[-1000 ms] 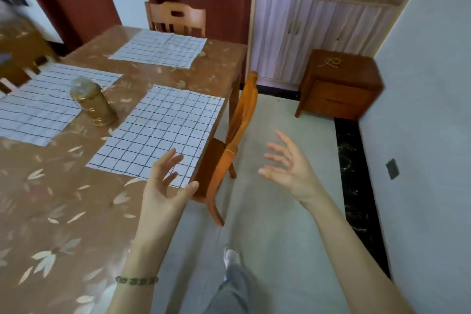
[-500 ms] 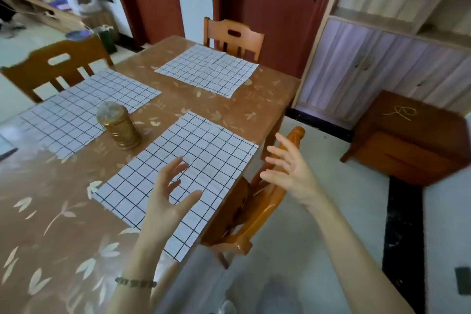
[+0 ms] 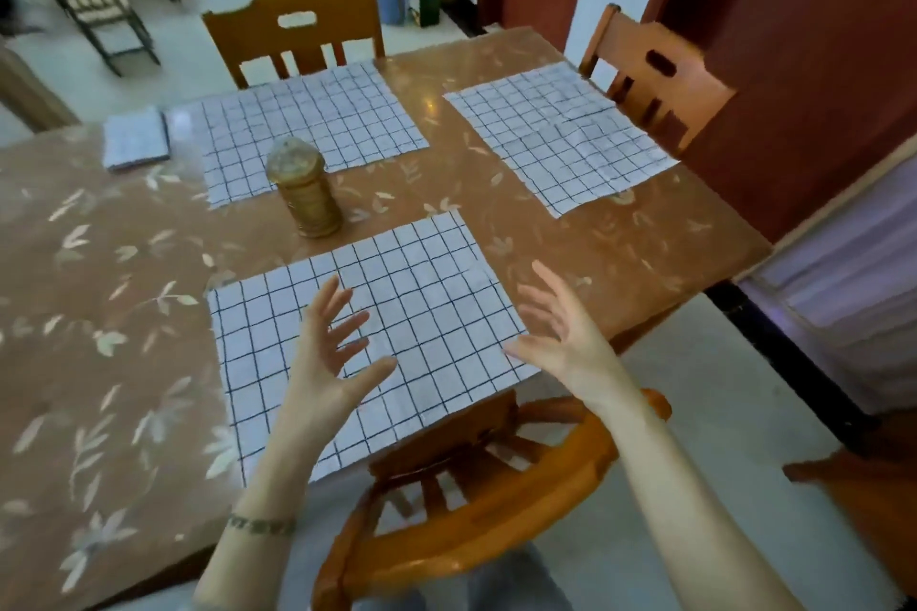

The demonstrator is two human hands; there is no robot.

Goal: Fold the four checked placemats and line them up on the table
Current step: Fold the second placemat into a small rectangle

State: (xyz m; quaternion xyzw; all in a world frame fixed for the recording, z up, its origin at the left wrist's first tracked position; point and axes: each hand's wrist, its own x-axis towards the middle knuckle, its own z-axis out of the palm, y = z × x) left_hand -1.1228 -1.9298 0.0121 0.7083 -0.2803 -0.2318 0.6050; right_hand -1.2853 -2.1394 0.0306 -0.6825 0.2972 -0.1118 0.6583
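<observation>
We've swung in over the nearest placemat point(image 3: 392, 332), left hand point(image 3: 327, 352) and right hand point(image 3: 560, 332) spread and empty, and a careless tug might topple that gold jar point(image 3: 303, 186).

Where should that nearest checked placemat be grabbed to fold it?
Probably by its two near corners, coming from the person's side. The nearest placemat lies flat and spread, its near edge along the table edge, where fingers can slip under. The left hand and right hand hover open above it.
</observation>
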